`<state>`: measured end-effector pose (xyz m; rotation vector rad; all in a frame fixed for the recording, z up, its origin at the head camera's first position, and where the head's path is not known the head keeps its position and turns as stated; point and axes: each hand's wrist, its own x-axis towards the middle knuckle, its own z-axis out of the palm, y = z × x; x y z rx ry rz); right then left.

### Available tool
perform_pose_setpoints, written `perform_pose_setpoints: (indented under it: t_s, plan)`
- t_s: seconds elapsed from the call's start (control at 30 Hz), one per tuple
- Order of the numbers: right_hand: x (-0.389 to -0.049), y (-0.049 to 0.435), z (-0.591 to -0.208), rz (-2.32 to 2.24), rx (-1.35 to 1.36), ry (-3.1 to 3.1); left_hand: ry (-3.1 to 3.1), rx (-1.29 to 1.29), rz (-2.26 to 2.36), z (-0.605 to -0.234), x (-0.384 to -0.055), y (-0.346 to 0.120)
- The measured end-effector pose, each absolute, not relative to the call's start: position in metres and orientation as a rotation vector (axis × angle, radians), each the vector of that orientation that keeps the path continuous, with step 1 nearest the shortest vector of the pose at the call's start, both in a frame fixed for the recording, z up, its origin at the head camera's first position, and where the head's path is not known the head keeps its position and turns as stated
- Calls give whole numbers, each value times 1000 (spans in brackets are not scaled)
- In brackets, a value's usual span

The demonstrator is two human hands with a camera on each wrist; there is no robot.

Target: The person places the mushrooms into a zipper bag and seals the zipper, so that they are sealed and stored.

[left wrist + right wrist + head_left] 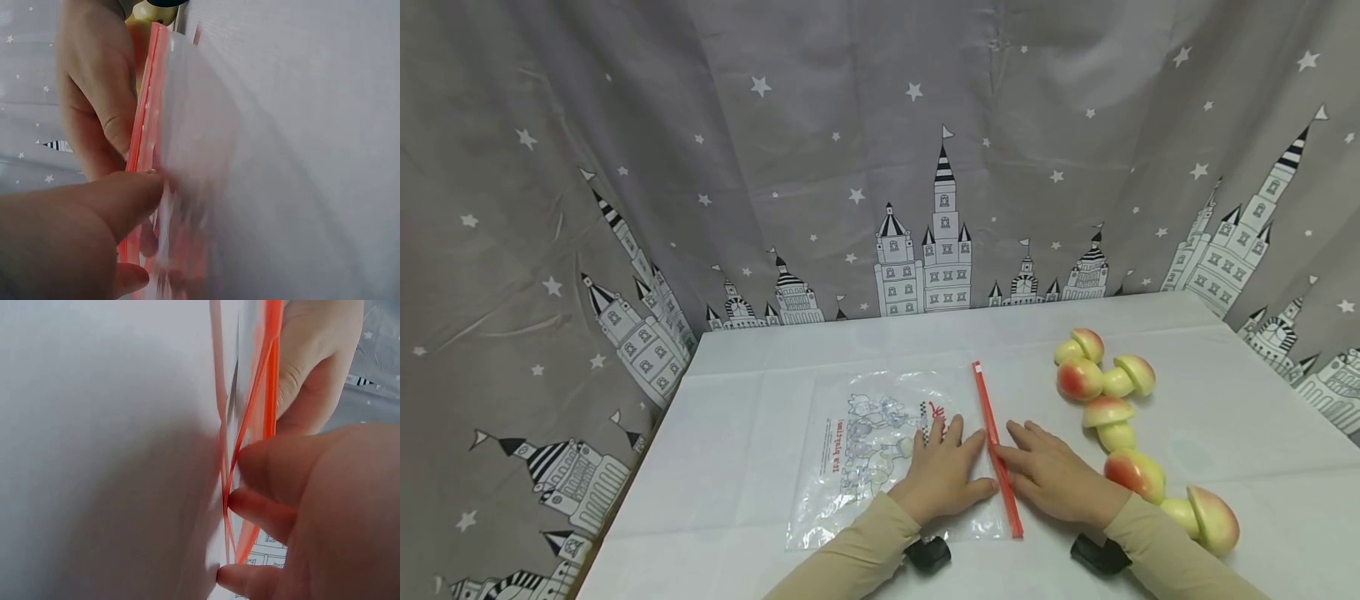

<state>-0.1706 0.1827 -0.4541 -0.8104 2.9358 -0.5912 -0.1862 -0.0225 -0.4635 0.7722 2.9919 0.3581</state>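
Note:
A clear zip bag [827,467] with a red zip strip [980,387] lies flat on the white table, printed with cartoon figures and red lettering. My left hand [942,471] rests on the bag, fingers spread, its thumb at the strip. From the right, my right hand [1060,475] reaches the strip with extended fingertips. Seen from the right wrist, the red edges [270,387] stand slightly parted, and the fingers [262,509] touch them. In the left wrist view the left thumb [134,194] lies against the red strip [147,106].
Several mushroom-shaped pieces [1108,408], yellow-green with reddish caps, lie in a row on the right of the white table [737,433]. The nearest piece [1213,521] is beside the right forearm. A grey curtain [820,150] with castles and stars hangs behind the table.

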Motion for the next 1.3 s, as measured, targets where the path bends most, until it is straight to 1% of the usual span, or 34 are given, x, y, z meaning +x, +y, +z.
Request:
perform_pose_setpoints:
  t_s: [0.4,0.87,1.3]
  plan:
    - [-168,180,-456,-454,-844,2900,2923,743,460,-460,-182,-18]
    - [-169,181,-456,-499,-908,2840,2927,774,474,-458,-179,-16]
    - [-170,181,-457,-498,-922,2893,2956,748,566,-456,-183,-23]
